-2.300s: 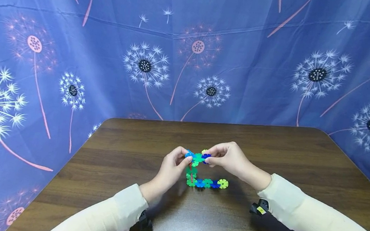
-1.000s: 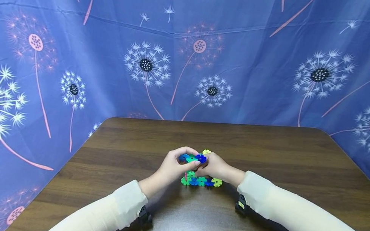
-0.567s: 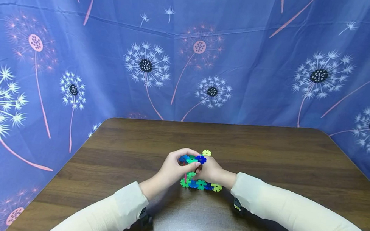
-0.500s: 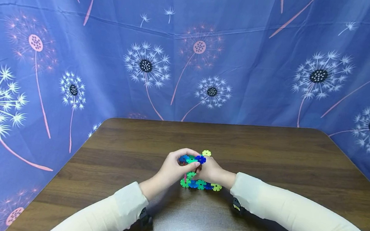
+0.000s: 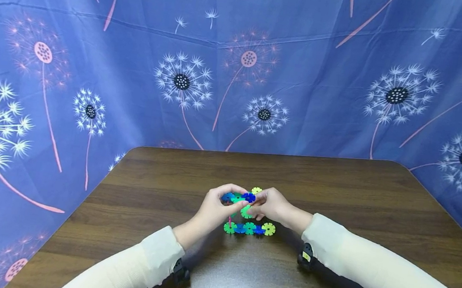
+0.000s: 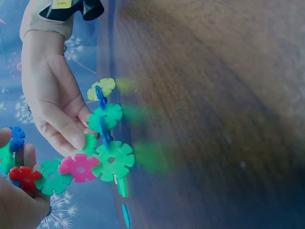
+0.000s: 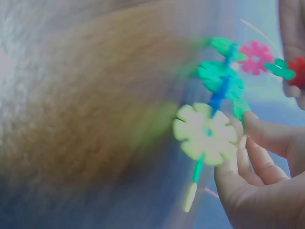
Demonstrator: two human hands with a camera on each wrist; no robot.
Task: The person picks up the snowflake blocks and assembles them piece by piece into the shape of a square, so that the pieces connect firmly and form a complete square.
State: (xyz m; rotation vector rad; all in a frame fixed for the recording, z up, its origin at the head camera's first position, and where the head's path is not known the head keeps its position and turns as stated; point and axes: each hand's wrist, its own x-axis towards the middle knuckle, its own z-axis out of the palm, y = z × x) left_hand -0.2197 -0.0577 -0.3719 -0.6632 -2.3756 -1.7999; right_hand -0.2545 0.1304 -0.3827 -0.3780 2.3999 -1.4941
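Observation:
A framework of slotted flower-shaped discs stands on the wooden table. Its bottom row runs from a green disc to a yellow-green disc. My left hand grips the top row, thumb and fingers around its blue and green discs; a dark blue disc shows at the fingertips. Pink and red discs link the rows at one side. My right hand pinches a green disc between the rows. Fingers partly hide the top row.
The brown table extends around the framework. A blue dandelion-print cloth hangs behind it. Another yellow-green disc shows beyond the hands. Black wrist cameras hang below both cuffs.
My right hand left the top row, reached down and left behind it, then drew back rightward with a green disc showing at its fingertips. My left hand keeps its grip on the top row.

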